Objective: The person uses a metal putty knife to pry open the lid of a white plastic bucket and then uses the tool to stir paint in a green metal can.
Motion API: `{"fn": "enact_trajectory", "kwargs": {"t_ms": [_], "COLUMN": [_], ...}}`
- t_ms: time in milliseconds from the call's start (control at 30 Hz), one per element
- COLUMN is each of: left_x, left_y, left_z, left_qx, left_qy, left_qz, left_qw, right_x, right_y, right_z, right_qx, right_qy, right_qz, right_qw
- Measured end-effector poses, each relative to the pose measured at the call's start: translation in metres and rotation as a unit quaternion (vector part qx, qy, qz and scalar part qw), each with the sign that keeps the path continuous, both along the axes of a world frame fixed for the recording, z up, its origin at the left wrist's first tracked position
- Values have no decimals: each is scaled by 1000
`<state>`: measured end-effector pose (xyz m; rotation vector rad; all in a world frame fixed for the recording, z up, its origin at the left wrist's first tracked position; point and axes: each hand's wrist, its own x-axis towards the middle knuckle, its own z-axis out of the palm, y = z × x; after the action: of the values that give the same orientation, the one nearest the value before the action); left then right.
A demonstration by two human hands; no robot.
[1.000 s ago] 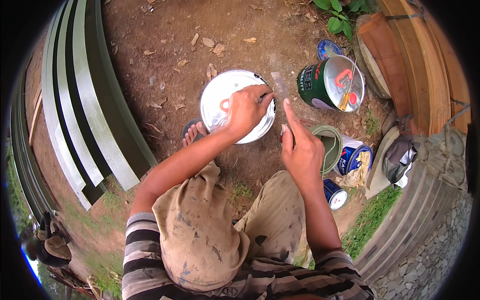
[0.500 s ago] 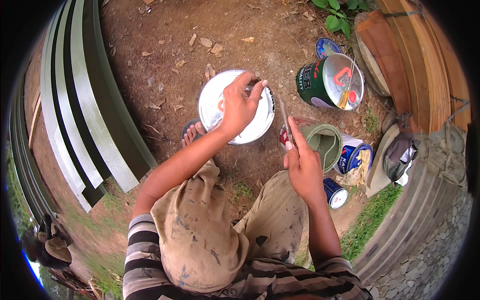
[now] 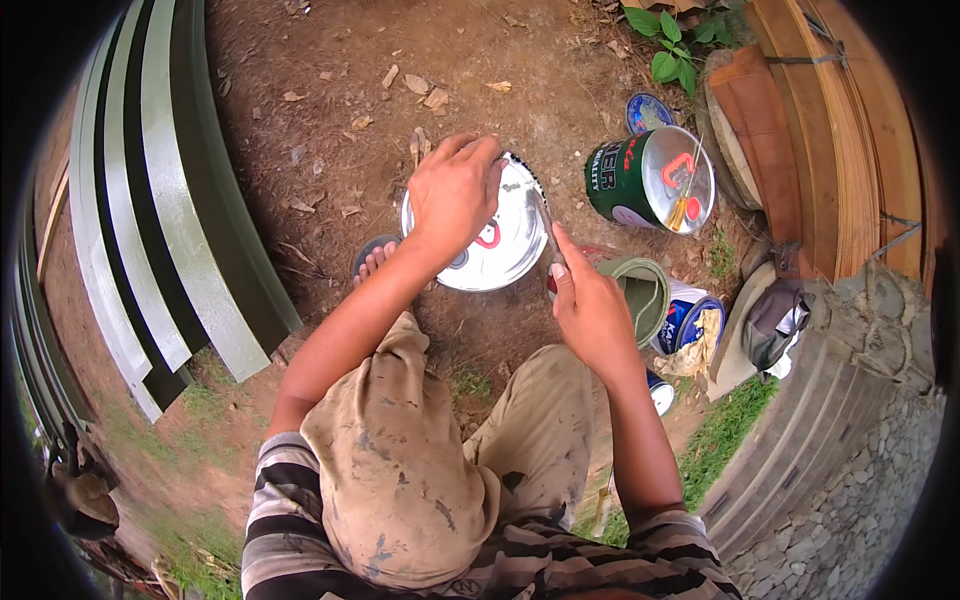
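Note:
A round metal can (image 3: 520,250) stands upright on the dirt before me, its silver lid bearing a red carrying handle. Across the lid's far left part lies my left hand (image 3: 455,195), its curled fingers gripping near the far rim. My right hand (image 3: 593,310) is closed around a thin, flat, worn stick-like tool (image 3: 547,222). The tool's tip meets the can's right rim. Whether it is a blade or a stick, I cannot tell. Part of the lid is hidden under my left hand.
To the right stand a green can (image 3: 625,175) with brushes on top, an open olive-coated container (image 3: 645,290), and a blue-and-white can (image 3: 695,325) with a rag. Glossy green-grey metal profiles (image 3: 185,200) lie left. Wooden boards (image 3: 830,130) are stacked at far right.
The can has turned, bringing its red handle toward the right. My left hand has shifted slightly left with fingers more curled. The tool in my right hand has moved left onto the rim.

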<state>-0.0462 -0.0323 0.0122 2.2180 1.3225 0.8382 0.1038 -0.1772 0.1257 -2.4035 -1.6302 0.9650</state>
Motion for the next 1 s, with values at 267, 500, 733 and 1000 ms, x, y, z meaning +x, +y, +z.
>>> {"fn": "enact_trajectory", "kwargs": {"t_ms": [267,500,733,1000], "left_x": [-2,-5,-8,1], "left_y": [3,4,7,5], "left_z": [-11,-9,-8,-1], "left_qx": [16,-27,-27,-37], "left_qy": [-11,-33,-48,-81], "left_qz": [-6,-2,-6,3], "left_qw": [1000,999,998,996], "right_x": [-5,-16,33,98], "right_y": [51,104,196,249], "right_z": [29,48,45,37], "right_qx": [-10,-68,-227,-353], "right_qy": [-176,-252,-124,10], "right_qz": [148,294,370,315], "right_qw": [973,920,892,881]}}
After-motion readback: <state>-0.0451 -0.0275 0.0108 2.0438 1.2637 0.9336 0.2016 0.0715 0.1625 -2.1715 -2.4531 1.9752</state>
